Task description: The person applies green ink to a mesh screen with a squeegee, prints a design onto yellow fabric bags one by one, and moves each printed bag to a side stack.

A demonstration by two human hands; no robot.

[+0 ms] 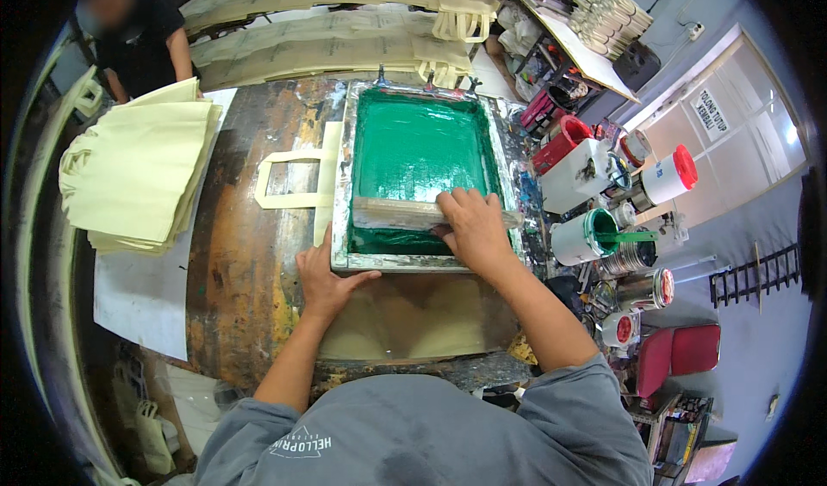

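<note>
A screen-printing frame [343, 185] with a silver rim lies on the stained worktable, its mesh covered in green ink [420, 146]. My right hand [469, 223] grips a wooden squeegee [392, 213] lying across the near part of the mesh. My left hand [323, 281] presses flat on the frame's near left corner, fingers spread. A cream tote bag [289, 178] lies under the frame, its handles sticking out to the left.
A stack of cream tote bags [138, 172] sits at the left, with another person [138, 34] standing behind it. More bags [327, 47] lie in rows at the back. Ink tubs, an open green ink pot [586, 235] and cans crowd the right side.
</note>
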